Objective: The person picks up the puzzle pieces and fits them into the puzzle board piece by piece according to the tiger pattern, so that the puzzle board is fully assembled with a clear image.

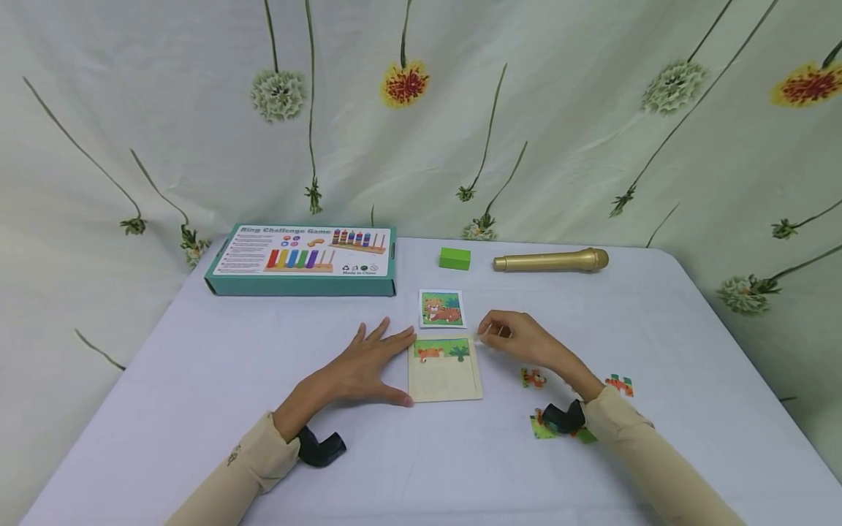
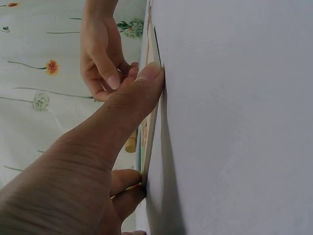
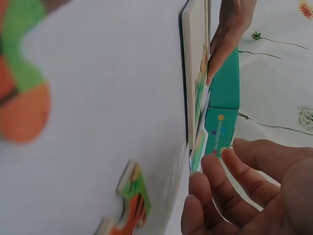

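A pale wooden puzzle board [image 1: 444,383] lies on the white table, with puzzle pieces [image 1: 442,350] showing orange and green along its far edge. My left hand [image 1: 365,365] touches the board's left side, fingers spread, thumb at the near corner and a fingertip at the far one. By the far right corner is my right hand [image 1: 516,337], its fingers loosely bent; the right wrist view shows nothing held between them. A picture card [image 1: 442,309] with an orange animal lies just beyond the board. Several loose puzzle pieces [image 1: 533,378] are scattered below the right forearm, some partly hidden.
A teal Ring Challenge Game box [image 1: 302,286] stands at the back left. A green block [image 1: 454,258] and a gold microphone [image 1: 551,261] lie along the back of the table. Behind hangs a flowered cloth [image 1: 566,109].
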Available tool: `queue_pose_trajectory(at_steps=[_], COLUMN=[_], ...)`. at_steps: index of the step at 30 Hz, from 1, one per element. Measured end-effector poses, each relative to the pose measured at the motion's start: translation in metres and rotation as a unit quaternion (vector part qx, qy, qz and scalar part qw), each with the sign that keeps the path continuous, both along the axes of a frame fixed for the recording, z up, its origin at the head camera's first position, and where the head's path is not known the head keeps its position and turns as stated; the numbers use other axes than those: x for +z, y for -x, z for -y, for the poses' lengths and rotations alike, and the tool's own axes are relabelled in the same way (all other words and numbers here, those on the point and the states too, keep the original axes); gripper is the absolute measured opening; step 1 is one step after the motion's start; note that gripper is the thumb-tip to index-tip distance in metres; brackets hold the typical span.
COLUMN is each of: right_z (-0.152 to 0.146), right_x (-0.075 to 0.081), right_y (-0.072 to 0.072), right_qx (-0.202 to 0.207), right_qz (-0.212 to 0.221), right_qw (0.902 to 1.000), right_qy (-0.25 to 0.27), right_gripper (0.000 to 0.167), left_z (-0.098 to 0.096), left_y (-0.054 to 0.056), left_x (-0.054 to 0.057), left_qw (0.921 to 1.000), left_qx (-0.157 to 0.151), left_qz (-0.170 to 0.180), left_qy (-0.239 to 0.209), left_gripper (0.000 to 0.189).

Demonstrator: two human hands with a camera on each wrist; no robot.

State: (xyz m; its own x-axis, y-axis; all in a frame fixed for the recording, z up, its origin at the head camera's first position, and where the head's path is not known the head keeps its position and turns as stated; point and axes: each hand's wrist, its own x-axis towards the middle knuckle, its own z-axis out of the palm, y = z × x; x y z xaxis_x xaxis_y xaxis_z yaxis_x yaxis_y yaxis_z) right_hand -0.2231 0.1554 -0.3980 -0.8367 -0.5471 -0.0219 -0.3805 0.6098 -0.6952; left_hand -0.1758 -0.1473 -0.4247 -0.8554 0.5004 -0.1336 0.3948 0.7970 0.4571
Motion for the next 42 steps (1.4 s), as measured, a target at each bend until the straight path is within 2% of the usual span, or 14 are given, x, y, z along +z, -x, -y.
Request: queue_pose_trajectory(at_steps=[6,12,20,24,31,36,42], right_z=[-0.022,-0.043,-0.069,-0.078,-0.084,-0.084,-0.084], right_x=[-0.001,0.000,-0.002,-0.004,-0.010,-0.016,-0.017], right_y=[-0.008,-0.016,-0.031,-0.038,-0.043,-0.044,-0.043], right_qx=[0.007,-0.001,-0.001,0.003,0.019,0.023,0.030], right_qz=[-0.018,-0.001,0.012,0.023,-0.008,-0.011,-0.044], right_qw=[0.9997,0.9993,0.9997,0.9996,0.9998,0.9996,0.9983], right_qy=[0.017,0.038,0.021,0.014,-0.002,-0.012,-0.025], right_gripper=[0.017,0.035,0.045,0.047,0.041,0.038,0.036], left_z=[0.000,-0.001,-0.001,-0.001,-0.001,-0.001,-0.001], left_y=[-0.001,-0.001,-0.001,0.000,0.000,0.000,0.000], left_x=[0.000,0.002,0.001,0.001,0.002,0.001,0.001], left_qw=[1.0000,1.0000,1.0000,1.0000,1.0000,1.0000,1.0000], left_qx=[0.001,0.004,0.003,0.002,0.003,0.004,0.003], left_qz=[-0.001,0.001,0.000,-0.001,-0.004,-0.004,-0.006], left_qy=[0.000,-0.002,-0.003,-0.002,0.005,0.004,0.003], left_gripper=[0.109,0.109,0.109,0.109,0.108,0.109,0.108])
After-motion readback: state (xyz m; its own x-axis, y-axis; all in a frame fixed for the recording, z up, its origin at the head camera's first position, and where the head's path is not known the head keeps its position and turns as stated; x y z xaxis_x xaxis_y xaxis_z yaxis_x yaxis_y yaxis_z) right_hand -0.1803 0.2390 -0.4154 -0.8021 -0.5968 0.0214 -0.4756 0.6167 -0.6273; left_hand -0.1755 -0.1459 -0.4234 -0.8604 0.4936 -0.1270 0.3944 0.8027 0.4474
